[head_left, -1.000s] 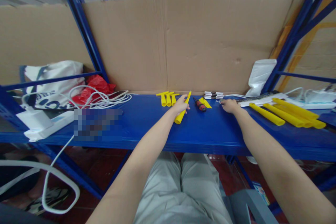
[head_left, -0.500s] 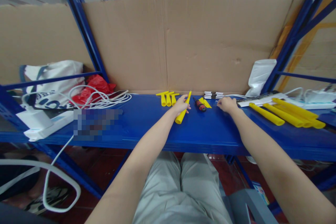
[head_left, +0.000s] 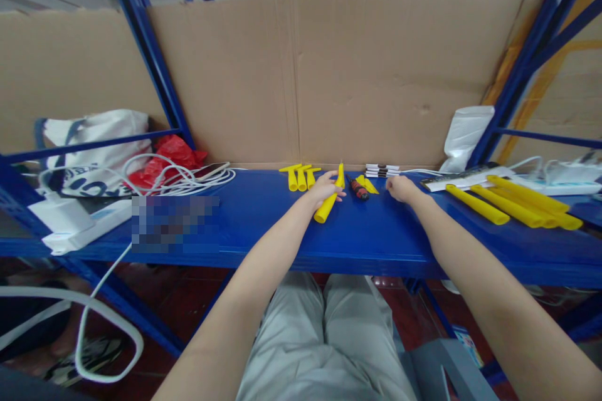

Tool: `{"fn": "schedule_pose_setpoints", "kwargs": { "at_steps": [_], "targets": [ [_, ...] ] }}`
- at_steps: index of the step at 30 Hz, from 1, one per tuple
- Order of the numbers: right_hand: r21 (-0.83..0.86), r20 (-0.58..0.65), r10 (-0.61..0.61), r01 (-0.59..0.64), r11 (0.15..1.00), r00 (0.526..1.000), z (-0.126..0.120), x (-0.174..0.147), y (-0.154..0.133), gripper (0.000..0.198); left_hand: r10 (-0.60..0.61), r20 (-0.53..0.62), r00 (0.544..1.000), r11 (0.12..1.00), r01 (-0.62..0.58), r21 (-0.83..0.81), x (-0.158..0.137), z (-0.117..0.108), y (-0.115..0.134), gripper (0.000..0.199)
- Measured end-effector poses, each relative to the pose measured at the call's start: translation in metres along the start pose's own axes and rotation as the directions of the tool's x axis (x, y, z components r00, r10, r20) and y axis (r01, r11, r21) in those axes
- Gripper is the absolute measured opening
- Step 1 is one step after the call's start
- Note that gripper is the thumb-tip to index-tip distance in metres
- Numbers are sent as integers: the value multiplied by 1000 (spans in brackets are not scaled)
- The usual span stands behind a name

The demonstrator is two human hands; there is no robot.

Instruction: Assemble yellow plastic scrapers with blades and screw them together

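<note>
My left hand [head_left: 327, 189] is wrapped around a yellow tapered tube [head_left: 325, 208], whose wide end points toward me and whose narrow tip points to the back. My right hand [head_left: 403, 189] rests low at the shelf surface with its fingers curled together; whatever they hold, if anything, is hidden. Between the hands lie a red-and-black screwdriver [head_left: 359, 188] and small flat yellow pieces [head_left: 370, 185]. Just behind my right hand are stacked white strips with dark bands [head_left: 382, 170]. Left of my left hand, three yellow T-shaped pieces [head_left: 302, 180] lie side by side.
Several more yellow tubes [head_left: 524, 203] lie on the blue shelf [head_left: 376, 235] at right, near a white pouch [head_left: 468, 138]. At left are a coiled white cable [head_left: 188, 183], a red bag [head_left: 174, 151], a cloth bag [head_left: 106, 131] and a power strip [head_left: 89, 225]. Cardboard [head_left: 367, 75] stands behind.
My right hand has shifted slightly left, and its fingers look more tightly curled. The tube in my left hand has tilted slightly, still in its grasp.
</note>
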State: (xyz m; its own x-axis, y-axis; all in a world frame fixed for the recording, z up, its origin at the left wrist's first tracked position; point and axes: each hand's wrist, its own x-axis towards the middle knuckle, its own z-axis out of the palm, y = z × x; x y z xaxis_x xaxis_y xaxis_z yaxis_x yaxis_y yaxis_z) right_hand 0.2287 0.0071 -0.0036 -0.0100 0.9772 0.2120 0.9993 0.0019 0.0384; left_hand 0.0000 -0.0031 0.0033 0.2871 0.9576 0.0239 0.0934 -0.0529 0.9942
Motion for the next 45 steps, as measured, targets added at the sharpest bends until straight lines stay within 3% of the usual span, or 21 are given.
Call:
{"fn": "schedule_pose_setpoints", "kwargs": {
  "at_steps": [6,12,17,21,35,45],
  "targets": [
    [284,-156,47,-1,959,987,2,3,-3,15,-17,55,998,996,22,-90,-4,0,3,68],
    [625,-350,2,232,746,937,-1,4,-26,10,-14,132,991,993,29,-113,0,-2,-2,74],
    [715,-434,-44,373,591,900,-5,1,-49,12,1,181,983,993,21,-118,-1,-1,-2,75],
    [729,-483,-56,437,526,874,-7,-1,-57,11,-4,219,976,994,29,-109,-4,0,0,75],
    [724,-482,-84,450,523,872,-3,-3,-61,8,-13,375,927,978,90,-188,-1,-3,-1,72],
    [632,-387,-19,281,722,922,7,2,-47,22,-19,388,922,981,92,-172,-2,-6,0,73]
  ]
}}
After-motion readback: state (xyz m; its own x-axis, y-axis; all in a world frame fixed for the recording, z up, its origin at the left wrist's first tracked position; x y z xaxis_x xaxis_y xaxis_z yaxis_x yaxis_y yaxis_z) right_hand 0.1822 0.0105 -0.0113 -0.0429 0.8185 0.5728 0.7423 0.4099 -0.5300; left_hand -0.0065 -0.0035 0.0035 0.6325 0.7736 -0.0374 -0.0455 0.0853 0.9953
